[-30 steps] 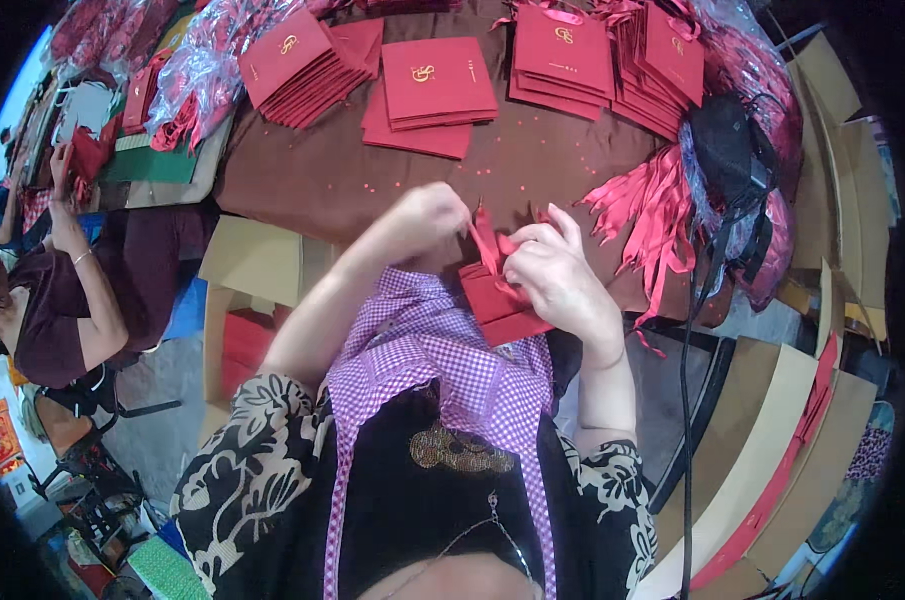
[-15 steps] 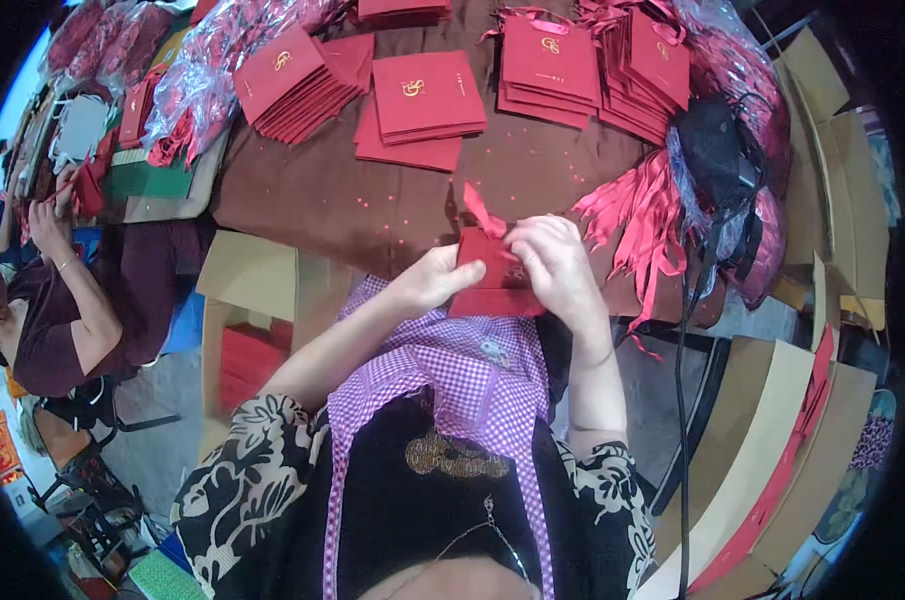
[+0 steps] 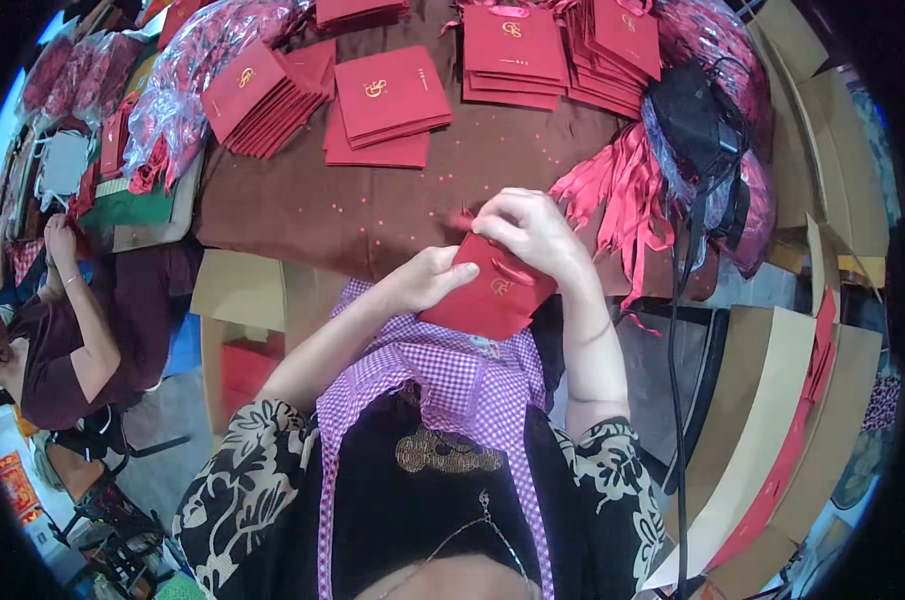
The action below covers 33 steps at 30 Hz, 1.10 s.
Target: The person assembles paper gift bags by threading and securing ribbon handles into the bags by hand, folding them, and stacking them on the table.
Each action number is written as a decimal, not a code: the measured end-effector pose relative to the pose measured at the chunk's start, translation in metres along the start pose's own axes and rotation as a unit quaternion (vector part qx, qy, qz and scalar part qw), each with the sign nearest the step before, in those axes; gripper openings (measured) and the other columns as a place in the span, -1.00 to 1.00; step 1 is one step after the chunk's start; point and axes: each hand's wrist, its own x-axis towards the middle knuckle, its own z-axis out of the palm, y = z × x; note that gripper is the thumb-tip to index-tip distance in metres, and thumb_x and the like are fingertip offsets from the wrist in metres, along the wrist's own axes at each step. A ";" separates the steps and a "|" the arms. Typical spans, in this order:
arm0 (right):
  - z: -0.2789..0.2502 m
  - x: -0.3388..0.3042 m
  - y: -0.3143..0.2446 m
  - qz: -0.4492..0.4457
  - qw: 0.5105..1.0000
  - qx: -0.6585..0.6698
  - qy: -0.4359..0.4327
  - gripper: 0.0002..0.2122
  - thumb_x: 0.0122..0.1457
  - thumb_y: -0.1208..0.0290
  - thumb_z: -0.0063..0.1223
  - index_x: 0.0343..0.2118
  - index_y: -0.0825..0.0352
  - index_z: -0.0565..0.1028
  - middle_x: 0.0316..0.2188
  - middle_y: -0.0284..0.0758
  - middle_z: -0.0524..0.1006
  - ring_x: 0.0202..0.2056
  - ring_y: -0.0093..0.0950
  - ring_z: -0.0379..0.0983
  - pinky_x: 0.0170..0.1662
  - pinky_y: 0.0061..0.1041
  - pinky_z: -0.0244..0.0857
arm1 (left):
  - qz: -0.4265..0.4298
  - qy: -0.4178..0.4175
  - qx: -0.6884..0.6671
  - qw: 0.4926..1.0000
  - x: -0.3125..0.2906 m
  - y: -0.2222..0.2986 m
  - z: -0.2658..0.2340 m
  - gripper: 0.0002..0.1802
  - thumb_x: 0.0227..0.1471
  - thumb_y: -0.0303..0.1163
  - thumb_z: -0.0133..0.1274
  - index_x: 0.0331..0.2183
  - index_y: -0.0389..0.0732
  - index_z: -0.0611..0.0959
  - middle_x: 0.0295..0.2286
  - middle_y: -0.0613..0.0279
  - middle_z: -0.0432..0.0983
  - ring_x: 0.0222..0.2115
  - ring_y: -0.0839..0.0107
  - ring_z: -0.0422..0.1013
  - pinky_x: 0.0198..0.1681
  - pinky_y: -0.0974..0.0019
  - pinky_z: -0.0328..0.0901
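A small red paper gift bag (image 3: 485, 300) with gold print is held tilted in front of my apron, just off the table's near edge. My left hand (image 3: 433, 280) grips its left side, thumb lying on the front face. At the bag's top edge my right hand (image 3: 529, 232) has its fingers bent and pinched together. A blurred bit of red ribbon (image 3: 461, 219) pokes out beside those fingertips, and a short ribbon loop (image 3: 514, 272) lies on the bag's face. Right of my right hand, a bunch of loose red ribbons (image 3: 618, 195) hangs over the table edge.
Stacks of red bags (image 3: 393, 95) lie on the brown-covered table (image 3: 273, 205). A black bag with cables (image 3: 701, 120) sits at the right. Open cardboard boxes stand left (image 3: 238, 290) and right (image 3: 733, 420). A co-worker's arm (image 3: 88, 320) is at far left.
The bag has tilted and turned so its printed front shows more. My right hand has moved a little left onto its top edge. The upright ribbon end has dropped from sight.
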 end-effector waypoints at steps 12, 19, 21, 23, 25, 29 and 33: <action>0.006 0.006 0.012 0.111 0.987 0.079 -0.083 -0.77 0.08 0.34 0.08 -0.49 0.46 0.53 -0.62 -0.26 0.49 -0.53 -0.57 0.40 -0.44 -0.50 0.25 | 0.007 0.003 -0.010 1.000 0.000 0.002 0.001 -0.62 0.22 -0.29 -0.14 -0.04 -0.35 0.45 -0.20 0.22 0.51 -0.18 0.51 0.38 -0.05 0.36 0.27; 0.003 0.006 0.012 0.225 0.964 0.101 0.101 -0.85 0.12 0.39 0.07 -0.49 0.36 0.53 -0.64 -0.53 0.42 -0.58 -0.72 0.31 -0.49 -0.66 0.22 | -0.004 0.035 0.000 0.999 -0.007 0.007 0.001 -0.63 0.23 -0.31 -0.14 -0.03 -0.34 0.45 -0.20 0.26 0.50 -0.18 0.54 0.38 -0.05 0.36 0.27; 0.000 0.003 0.023 0.193 0.970 0.121 0.090 -0.83 0.15 0.38 0.03 -0.48 0.37 0.54 -0.62 -0.52 0.44 -0.55 -0.73 0.32 -0.44 -0.67 0.25 | -0.010 0.025 0.015 1.000 -0.007 0.009 -0.002 -0.63 0.23 -0.30 -0.14 -0.02 -0.34 0.45 -0.19 0.26 0.50 -0.17 0.54 0.38 -0.04 0.36 0.26; -0.007 0.003 0.027 0.116 0.983 0.135 0.043 -0.80 0.16 0.38 0.00 -0.45 0.42 0.54 -0.57 -0.47 0.49 -0.49 -0.70 0.37 -0.37 -0.65 0.29 | -0.018 0.018 0.028 0.999 -0.011 0.008 -0.003 -0.62 0.22 -0.30 -0.13 -0.02 -0.33 0.45 -0.19 0.27 0.50 -0.17 0.54 0.37 -0.04 0.37 0.26; -0.019 -0.003 0.028 0.096 0.990 0.102 0.019 -0.77 0.18 0.38 -0.05 -0.42 0.46 0.54 -0.53 -0.37 0.53 -0.45 -0.61 0.43 -0.32 -0.59 0.31 | 0.000 0.040 -0.056 0.998 -0.015 0.011 -0.003 -0.60 0.22 -0.27 -0.12 -0.01 -0.33 0.45 -0.17 0.28 0.50 -0.16 0.52 0.38 -0.03 0.36 0.26; -0.029 -0.017 0.044 0.032 0.988 0.042 -0.145 -0.77 0.15 0.36 -0.06 -0.38 0.43 0.55 -0.40 -0.24 0.56 -0.30 -0.43 0.47 -0.19 -0.49 0.32 | -0.002 0.033 -0.149 0.988 -0.018 0.014 -0.009 -0.59 0.21 -0.27 -0.11 0.00 -0.33 0.45 -0.16 0.27 0.49 -0.14 0.50 0.38 -0.01 0.34 0.26; -0.023 -0.027 0.046 0.034 0.978 0.139 -0.153 -0.74 0.18 0.32 -0.03 -0.23 0.44 0.52 -0.37 -0.27 0.56 -0.31 -0.52 0.45 -0.17 -0.49 0.30 | 0.015 0.032 -0.114 0.993 -0.016 0.008 -0.011 -0.64 0.21 -0.30 -0.11 -0.05 -0.33 0.48 -0.23 0.27 0.51 -0.20 0.52 0.39 -0.06 0.36 0.28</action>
